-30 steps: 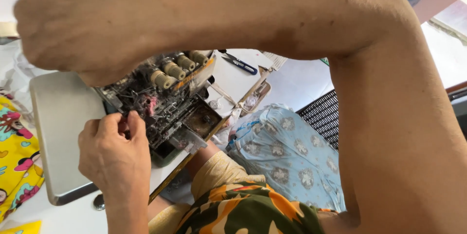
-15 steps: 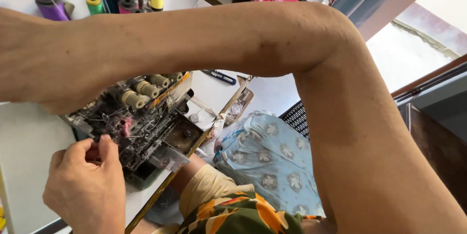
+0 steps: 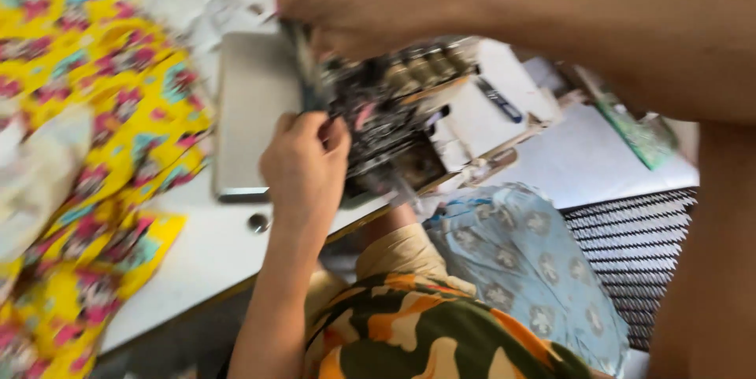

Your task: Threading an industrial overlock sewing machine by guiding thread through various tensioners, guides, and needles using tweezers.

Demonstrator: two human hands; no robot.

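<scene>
The sewing machine's open mechanism [image 3: 386, 111] sits at the white table's [image 3: 197, 261] front edge, just right of the yellow floral fabric [image 3: 102, 111]. It is pinched into by the left hand [image 3: 305, 162], fingers narrowed on something too blurred to name; the right hand [image 3: 354, 5] is closed over its top. Fingertips could be nicked or snagged among the dark, crowded parts, since little can be seen there.
</scene>
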